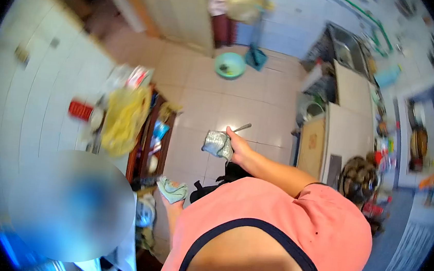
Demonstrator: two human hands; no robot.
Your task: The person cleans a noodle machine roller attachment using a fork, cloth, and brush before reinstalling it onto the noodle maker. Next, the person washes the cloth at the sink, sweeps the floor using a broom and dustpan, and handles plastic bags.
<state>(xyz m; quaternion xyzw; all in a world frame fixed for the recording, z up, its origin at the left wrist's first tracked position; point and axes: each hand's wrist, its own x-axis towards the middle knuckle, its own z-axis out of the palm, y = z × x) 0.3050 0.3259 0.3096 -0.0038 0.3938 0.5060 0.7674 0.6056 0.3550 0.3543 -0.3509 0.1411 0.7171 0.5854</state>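
Note:
My left hand [172, 209] is low, near the dark wooden shelf, closed on a pale green cloth [172, 191] that is bunched up over the fingers. My right hand [237, 146] reaches out over the floor, its fingers wrapped round a shiny silver crinkled item [216, 143] that looks like foil. A thin metal handle [242, 127], like that of a spoon, sticks out past the same hand. Whether the handle belongs to the silver item cannot be told. The fingers beneath both held things are largely hidden.
A turquoise basin [230, 66] and a blue dustpan [256, 58] stand on the tiled floor. Left is a wooden shelf [142, 129] with a yellow plastic bag [124, 122]. Right runs a counter [349, 131] with a sink [349, 50]. A large blurred round shape fills the lower left.

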